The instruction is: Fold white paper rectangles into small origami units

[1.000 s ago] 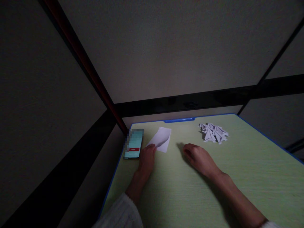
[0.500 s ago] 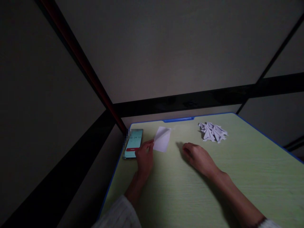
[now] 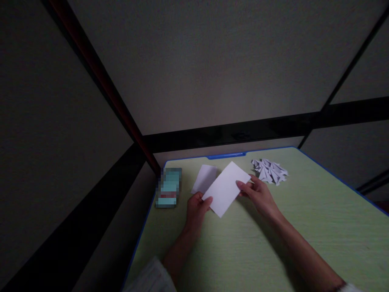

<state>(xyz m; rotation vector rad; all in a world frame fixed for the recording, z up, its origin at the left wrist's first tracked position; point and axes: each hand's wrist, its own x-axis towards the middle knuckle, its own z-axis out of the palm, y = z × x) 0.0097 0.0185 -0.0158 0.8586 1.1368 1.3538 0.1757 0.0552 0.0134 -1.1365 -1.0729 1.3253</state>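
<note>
Lightly, one sheet pinched at both ends

So I held the white sheet (image 3: 226,188) just above the green bench (image 3: 273,243), tilted. My left hand (image 3: 197,207) pinched its near corner and my right hand (image 3: 258,192) its far edge, each grip closed on the paper. A spare sheet (image 3: 205,178) lay behind it, near the phone (image 3: 168,187), and the pile of folded planes (image 3: 269,170) sat just beyond my right hand. I judged that fingertip pressure at the edges alone, with the paper kept taut and unbent, would serve best.
</note>
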